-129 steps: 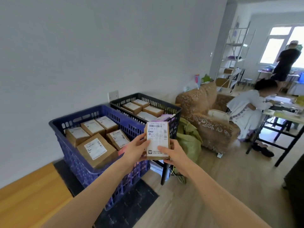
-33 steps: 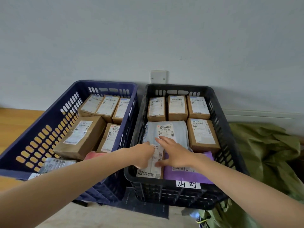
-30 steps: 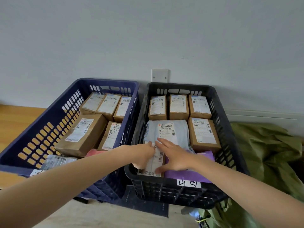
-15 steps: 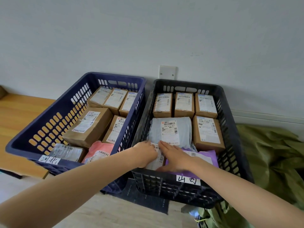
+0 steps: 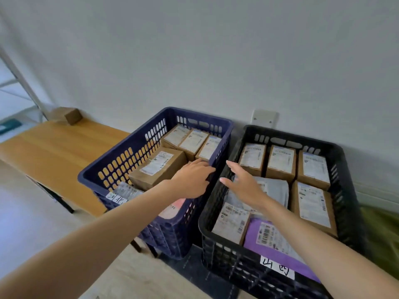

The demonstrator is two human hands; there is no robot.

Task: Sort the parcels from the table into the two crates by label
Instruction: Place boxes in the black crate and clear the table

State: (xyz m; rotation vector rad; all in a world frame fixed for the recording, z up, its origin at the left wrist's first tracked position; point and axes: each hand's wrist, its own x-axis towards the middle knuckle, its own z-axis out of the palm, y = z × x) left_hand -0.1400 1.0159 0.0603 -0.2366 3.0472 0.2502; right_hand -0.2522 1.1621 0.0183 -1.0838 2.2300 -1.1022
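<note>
- wooden surface (image 5: 56, 152) runs along the wall on the left, mostly bare top
- one small brown box (image 5: 70, 115) sits at its far end, close to the wall
- blue crate (image 5: 121, 167) overlaps its near right end; whether it actually rests on it, can't tell
- black crate (image 5: 345, 180) sits just right of the blue one
</note>
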